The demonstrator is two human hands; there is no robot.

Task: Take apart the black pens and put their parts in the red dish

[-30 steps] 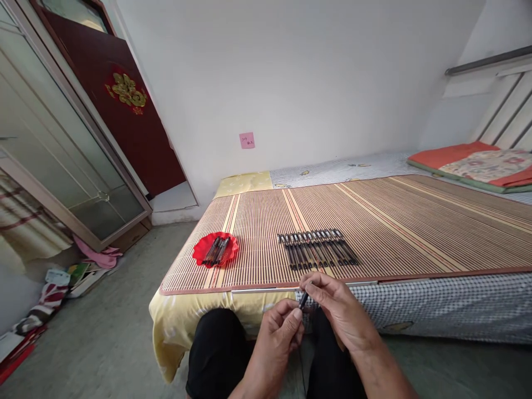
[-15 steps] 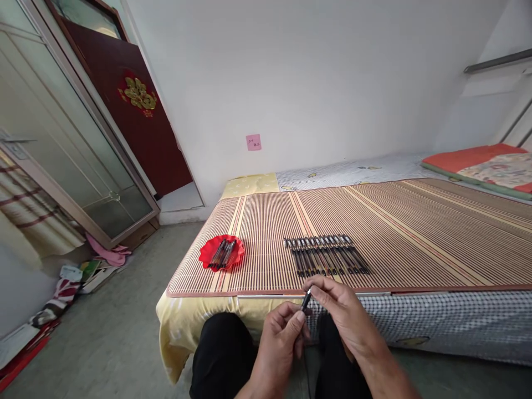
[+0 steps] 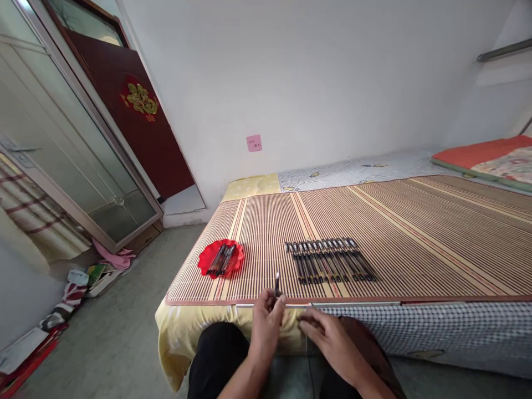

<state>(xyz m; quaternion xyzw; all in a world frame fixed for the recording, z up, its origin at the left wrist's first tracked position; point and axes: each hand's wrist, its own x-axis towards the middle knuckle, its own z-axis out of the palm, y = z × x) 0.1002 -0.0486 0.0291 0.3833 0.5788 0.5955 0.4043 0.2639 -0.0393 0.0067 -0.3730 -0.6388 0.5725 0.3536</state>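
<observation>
My left hand point(image 3: 266, 321) is closed around a dark pen point(image 3: 277, 283), which stands nearly upright with its pale end above the fingers. To its right, my right hand point(image 3: 326, 335) is apart from the pen, fingers loosely bent and thumb a little away; nothing shows clearly between them. Beyond my hands, a row of several black pens point(image 3: 328, 260) lies side by side on the striped mat point(image 3: 266, 238). Left of that row, a red scalloped plate point(image 3: 203, 257) holds several more pens point(image 3: 222, 259).
The mat covers a bed with a yellow cloth point(image 3: 199, 315) and a checked cloth point(image 3: 436, 324) hanging over its front edge. A folded orange quilt point(image 3: 477, 151) lies at the far right. A glass-panelled door point(image 3: 83, 133) stands at the left.
My right hand has come off the pen and sits apart on the right. My left hand has moved left and slightly up with the pen, now more upright.
</observation>
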